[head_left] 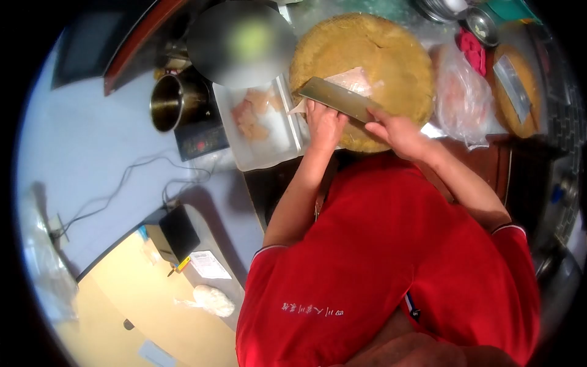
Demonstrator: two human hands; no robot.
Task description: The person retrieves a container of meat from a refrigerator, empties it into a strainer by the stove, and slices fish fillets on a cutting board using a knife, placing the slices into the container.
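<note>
My right hand [400, 134] is closed around the handle end of a cleaver [342, 100]. Its broad blade slants across the near part of a round wooden chopping block [391, 49]. Beyond the blade lies a pale pink slab of meat [351, 81]. My left hand [326, 125] is against the near side of the blade, its bent fingers close together and pressing on a pale piece of meat [298, 109] that sticks out beside them. Most of that piece is hidden by the fingers. Left of the block, a white plastic bin [260, 154] holds several meat pieces [249, 115].
A clear plastic bag [463, 98] of pinkish contents sits right of the block. Beyond it, another cleaver [512, 88] lies on a smaller board [531, 119]. A metal pot [167, 103] stands at left. Metal bowls [481, 25] are at the far right.
</note>
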